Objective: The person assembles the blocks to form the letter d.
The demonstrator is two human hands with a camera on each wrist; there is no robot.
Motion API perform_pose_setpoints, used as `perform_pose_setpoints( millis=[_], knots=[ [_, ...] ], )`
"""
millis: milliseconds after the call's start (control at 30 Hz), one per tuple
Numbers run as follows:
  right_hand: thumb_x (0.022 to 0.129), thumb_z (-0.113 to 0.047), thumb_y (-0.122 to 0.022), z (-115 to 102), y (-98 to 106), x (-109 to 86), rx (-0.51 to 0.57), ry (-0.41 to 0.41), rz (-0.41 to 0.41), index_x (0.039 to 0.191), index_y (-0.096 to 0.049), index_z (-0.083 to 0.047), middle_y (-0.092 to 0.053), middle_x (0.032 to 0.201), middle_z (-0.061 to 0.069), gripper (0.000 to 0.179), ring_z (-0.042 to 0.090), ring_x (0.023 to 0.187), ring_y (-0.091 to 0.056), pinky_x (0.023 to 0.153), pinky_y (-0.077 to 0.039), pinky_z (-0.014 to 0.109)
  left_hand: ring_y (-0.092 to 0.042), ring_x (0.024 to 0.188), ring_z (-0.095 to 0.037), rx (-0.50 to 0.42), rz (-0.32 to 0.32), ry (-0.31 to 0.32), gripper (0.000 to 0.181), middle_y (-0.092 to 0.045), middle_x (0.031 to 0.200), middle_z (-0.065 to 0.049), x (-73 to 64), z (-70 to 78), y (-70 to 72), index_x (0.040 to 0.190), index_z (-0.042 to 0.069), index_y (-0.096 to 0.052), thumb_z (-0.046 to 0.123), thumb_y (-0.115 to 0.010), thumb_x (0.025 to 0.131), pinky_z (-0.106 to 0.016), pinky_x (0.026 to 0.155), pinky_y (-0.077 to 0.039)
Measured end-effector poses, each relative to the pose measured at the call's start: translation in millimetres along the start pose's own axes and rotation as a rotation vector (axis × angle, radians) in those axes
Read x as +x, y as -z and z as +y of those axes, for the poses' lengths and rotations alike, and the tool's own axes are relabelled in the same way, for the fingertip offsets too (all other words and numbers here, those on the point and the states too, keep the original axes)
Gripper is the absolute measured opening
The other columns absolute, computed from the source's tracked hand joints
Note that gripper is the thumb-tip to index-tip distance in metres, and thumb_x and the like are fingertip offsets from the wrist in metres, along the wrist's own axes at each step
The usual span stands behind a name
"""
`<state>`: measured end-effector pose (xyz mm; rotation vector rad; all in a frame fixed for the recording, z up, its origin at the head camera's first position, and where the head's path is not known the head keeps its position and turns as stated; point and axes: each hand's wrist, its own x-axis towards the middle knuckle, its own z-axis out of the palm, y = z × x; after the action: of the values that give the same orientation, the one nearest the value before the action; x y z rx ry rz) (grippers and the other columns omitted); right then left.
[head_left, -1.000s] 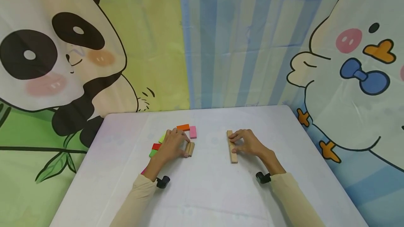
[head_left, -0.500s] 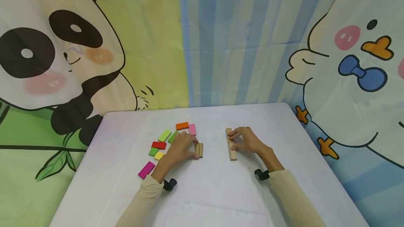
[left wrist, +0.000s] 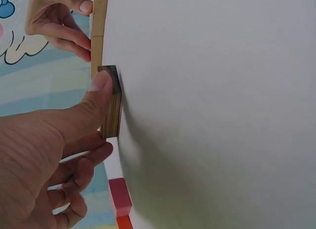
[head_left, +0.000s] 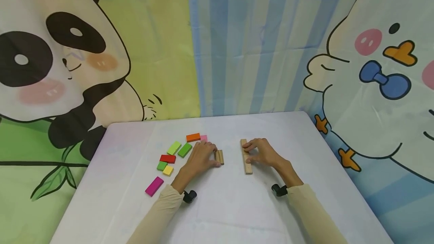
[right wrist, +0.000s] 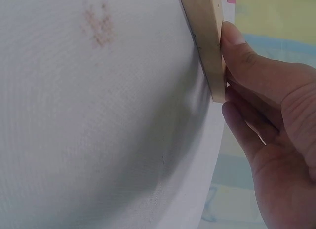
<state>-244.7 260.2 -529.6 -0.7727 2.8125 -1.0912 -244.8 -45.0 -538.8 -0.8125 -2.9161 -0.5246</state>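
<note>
My left hand (head_left: 202, 157) pinches a short pair of brown wooden blocks (head_left: 220, 157) side by side on the table. In the left wrist view its thumb lies on one end of the brown blocks (left wrist: 113, 113), with a finger at the other end. My right hand (head_left: 263, 153) holds its thumb and fingertips against the right side of a long, light wooden row (head_left: 247, 165). A seam crosses this wooden row (left wrist: 97, 46) in the left wrist view. In the right wrist view, the thumb and fingers touch the near face of the light wood (right wrist: 210, 46). A gap separates both wooden pieces.
Left of my left hand lie coloured blocks: magenta (head_left: 154, 186), yellow (head_left: 168, 170), red (head_left: 167, 159), several green ones (head_left: 184, 150), orange (head_left: 193, 137) and pink (head_left: 203, 138). A printed cloth backdrop (head_left: 234, 48) stands behind the white table (head_left: 234, 206).
My left hand has slid the brown blocks rightward, narrowing the gap to the light row. More coloured blocks show where the hand was. My right hand stays at the row.
</note>
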Motion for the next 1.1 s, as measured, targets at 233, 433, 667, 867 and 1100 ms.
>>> perform_pose_setpoints(
  millis=[233, 433, 667, 867, 1100],
  knots=[
    [0.078, -0.006, -0.097, -1.9, -1.2, 1.4, 0.013, -0.030, -0.014, 0.117, -0.081, 0.005, -0.079, 0.130, 0.017, 0.044, 0.043, 0.129, -0.071, 0.116, -0.050, 0.063, -0.051, 0.092, -0.018, -0.038, 0.005, 0.052, 0.054, -0.073, 0.099, -0.003, 23.6, 5.8, -7.2, 0.118, 0.007, -0.078, 0.039, -0.098, 0.081, -0.032, 0.082, -0.045],
    [0.078, -0.007, -0.097, -1.6, -0.5, 2.4, 0.004, -0.014, -0.011, 0.117, -0.081, 0.005, -0.079, 0.130, 0.016, 0.045, 0.043, 0.127, -0.072, 0.114, -0.051, 0.062, -0.056, 0.095, -0.021, -0.088, 0.021, 0.115, 0.053, -0.078, 0.106, -0.006, 43.8, 9.0, -11.2, 0.120, 0.006, -0.080, 0.036, -0.099, 0.080, -0.035, 0.087, -0.047],
    [0.077, -0.008, -0.098, -0.7, 2.6, 1.3, -0.004, -0.021, -0.009, 0.117, -0.081, 0.004, -0.080, 0.130, 0.016, 0.045, 0.042, 0.128, -0.072, 0.115, -0.051, 0.063, -0.060, 0.095, -0.025, -0.146, 0.050, 0.127, 0.051, -0.080, 0.111, -0.010, 65.6, 13.3, -15.0, 0.120, 0.004, -0.080, 0.033, -0.098, 0.082, -0.042, 0.090, -0.049],
    [0.076, -0.007, -0.098, 0.8, 1.0, 2.0, 0.009, -0.023, -0.007, 0.116, -0.082, 0.004, -0.080, 0.129, 0.016, 0.044, 0.042, 0.127, -0.072, 0.115, -0.051, 0.062, -0.062, 0.100, -0.026, -0.164, 0.040, 0.158, 0.051, -0.079, 0.114, -0.009, 81.6, 12.5, -20.6, 0.122, 0.005, -0.078, 0.034, -0.097, 0.084, -0.043, 0.094, -0.050],
    [0.076, -0.007, -0.099, 1.2, -0.8, 1.9, -0.003, -0.007, -0.001, 0.115, -0.082, 0.004, -0.081, 0.127, 0.016, 0.044, 0.041, 0.126, -0.073, 0.114, -0.052, 0.062, -0.066, 0.111, -0.030, -0.250, 0.044, 0.188, 0.055, -0.077, 0.122, -0.011, 94.8, 8.2, -29.7, 0.130, 0.003, -0.076, 0.033, -0.094, 0.088, -0.047, 0.105, -0.052]
  ],
)
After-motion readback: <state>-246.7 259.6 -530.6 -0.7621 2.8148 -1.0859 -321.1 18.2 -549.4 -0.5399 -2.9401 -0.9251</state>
